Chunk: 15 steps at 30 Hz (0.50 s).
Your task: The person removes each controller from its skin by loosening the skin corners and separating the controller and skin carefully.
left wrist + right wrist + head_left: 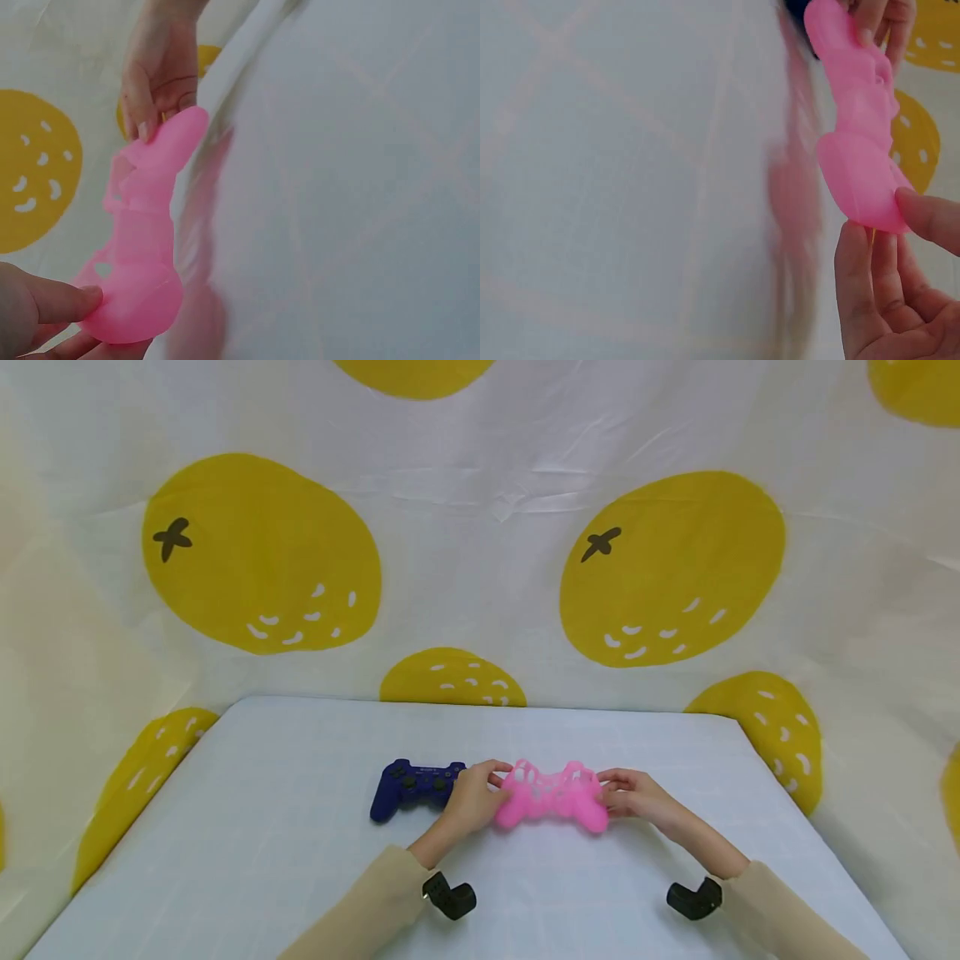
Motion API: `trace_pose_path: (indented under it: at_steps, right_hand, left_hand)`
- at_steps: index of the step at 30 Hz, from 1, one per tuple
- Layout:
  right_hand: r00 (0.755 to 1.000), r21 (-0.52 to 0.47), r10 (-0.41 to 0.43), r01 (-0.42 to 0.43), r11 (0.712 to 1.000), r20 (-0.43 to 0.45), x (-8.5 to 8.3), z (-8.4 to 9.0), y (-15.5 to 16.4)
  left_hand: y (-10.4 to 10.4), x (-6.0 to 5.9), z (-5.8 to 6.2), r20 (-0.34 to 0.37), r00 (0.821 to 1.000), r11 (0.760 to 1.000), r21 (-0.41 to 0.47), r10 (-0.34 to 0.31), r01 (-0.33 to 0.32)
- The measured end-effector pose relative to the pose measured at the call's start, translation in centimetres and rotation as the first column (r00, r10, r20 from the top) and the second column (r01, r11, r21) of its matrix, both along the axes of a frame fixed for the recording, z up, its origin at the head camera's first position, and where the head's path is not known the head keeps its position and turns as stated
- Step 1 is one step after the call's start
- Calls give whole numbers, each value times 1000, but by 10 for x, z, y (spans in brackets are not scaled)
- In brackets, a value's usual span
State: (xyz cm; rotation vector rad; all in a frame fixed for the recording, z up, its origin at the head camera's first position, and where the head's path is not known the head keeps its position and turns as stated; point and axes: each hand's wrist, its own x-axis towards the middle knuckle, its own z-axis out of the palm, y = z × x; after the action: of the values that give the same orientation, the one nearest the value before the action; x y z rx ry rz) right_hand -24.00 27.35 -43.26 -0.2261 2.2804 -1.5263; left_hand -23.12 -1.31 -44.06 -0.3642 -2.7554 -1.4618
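Note:
Between the two hands a pink silicone controller cover is held up over the table, its cut-out holes showing along the upper part. My left hand pinches its left end, thumb on the near face, as the left wrist view also shows. At the other end my right hand pinches the cover between thumb and fingers; in the right wrist view the thumb presses one side with the fingers beneath. A dark blue game controller lies on the table just left of the left hand, which hides its right grip.
A pale cloth covers the table. Behind it and at both sides hangs a white curtain printed with yellow fruit. Each wrist carries a small black camera strapped over a beige sleeve.

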Motion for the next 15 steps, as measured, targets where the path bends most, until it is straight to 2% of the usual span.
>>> trace_pose_path:
  at_steps: [5, 10, 15]
  right_hand:
    - [1000, 58, 2, -2, 998, 5, -6, -10, 1]
    - [999, 100, -24, 22, 995, 24, -9, -18, 0]
    - [999, 105, -42, 39, 994, 29, -6, -16, 0]
  left_hand:
    - [9, 6, -5, -29, 999, 998, -45, 40, -41]
    - [15, 9, -7, -107, 992, 988, -130, 73, -87]
    - [16, 13, -7, -176, 984, 986, -162, 17, -46]
